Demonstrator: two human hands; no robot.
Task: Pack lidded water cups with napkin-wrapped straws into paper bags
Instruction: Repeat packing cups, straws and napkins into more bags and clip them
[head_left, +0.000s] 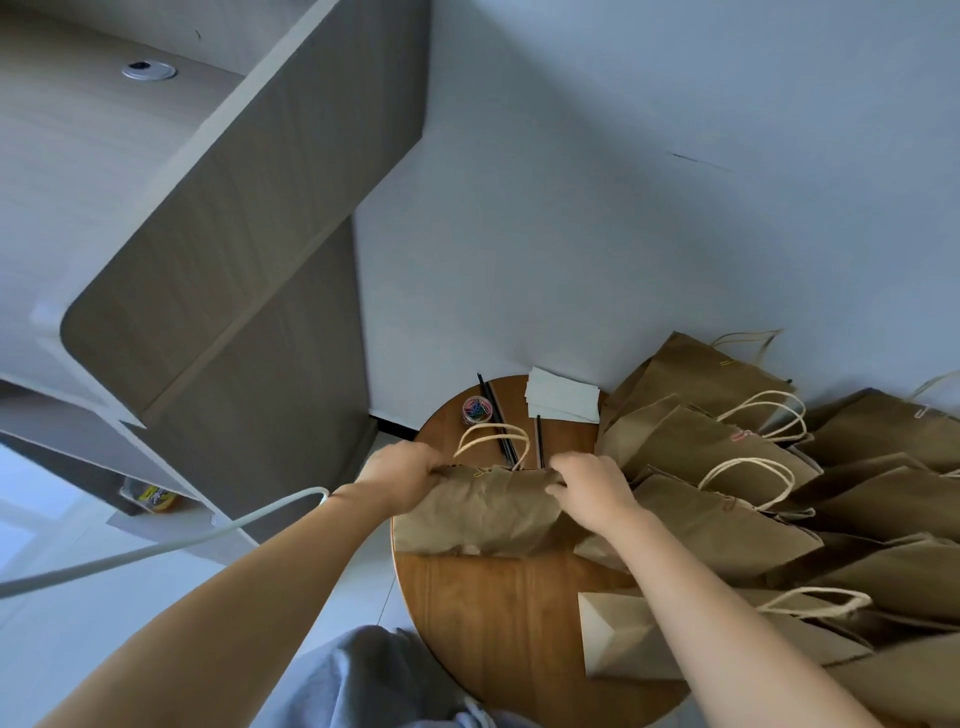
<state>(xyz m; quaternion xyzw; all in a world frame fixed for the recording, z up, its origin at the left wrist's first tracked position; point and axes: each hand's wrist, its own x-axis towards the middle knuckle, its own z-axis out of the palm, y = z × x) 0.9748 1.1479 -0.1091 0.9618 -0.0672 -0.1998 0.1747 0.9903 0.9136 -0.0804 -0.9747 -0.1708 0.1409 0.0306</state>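
Both hands are on one paper bag (483, 512) lying on the round wooden table (498, 613). The left hand (400, 470) grips the bag's folded top at its left end, fingers curled round it; the right hand (589, 480) pinches the right end. Its twine handle (493, 439) loops up on the far side. More bags (727, 452) pile at right, black straws (501, 426) and napkins (563, 397) lie beyond.

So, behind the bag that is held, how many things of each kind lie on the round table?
Behind the paper bag:
Tub of paper clips: 1
Napkin stack: 1
Black straws: about 3, they overlap
Total: about 5
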